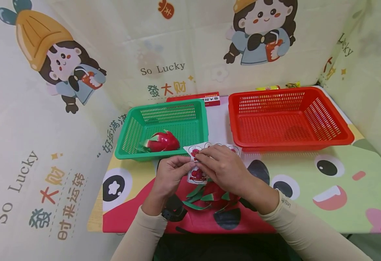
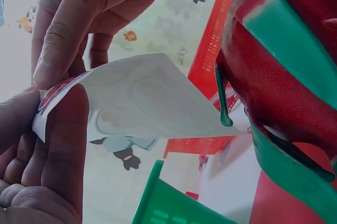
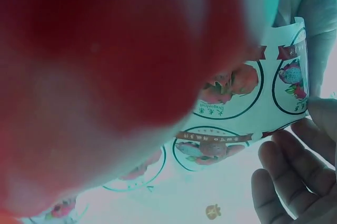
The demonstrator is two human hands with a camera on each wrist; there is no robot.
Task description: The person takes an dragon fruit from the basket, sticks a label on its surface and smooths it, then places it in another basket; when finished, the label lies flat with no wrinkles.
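Observation:
Both hands hold a white sheet of round dragon fruit stickers (image 1: 197, 175). My left hand (image 1: 171, 175) pinches the sheet's left edge between thumb and fingers. The right hand (image 1: 224, 165) reaches over from the other side, its thumb and fingertips gripping the same edge. In the left wrist view the sheet's pale back (image 2: 142, 95) curves away from the fingers. Beneath the hands a red dragon fruit with green scales (image 1: 213, 195) lies on the table, partly covered by the right hand and sheet. Printed stickers (image 3: 231, 89) show in the right wrist view, behind a blurred red shape.
A green basket (image 1: 120, 145) at back left holds another dragon fruit (image 1: 162, 141). To its right is a red basket (image 1: 291, 145). A red box (image 1: 212, 98) and a yellow packet (image 1: 268, 88) lie behind them. A patterned cloth (image 1: 340, 181) covers the table.

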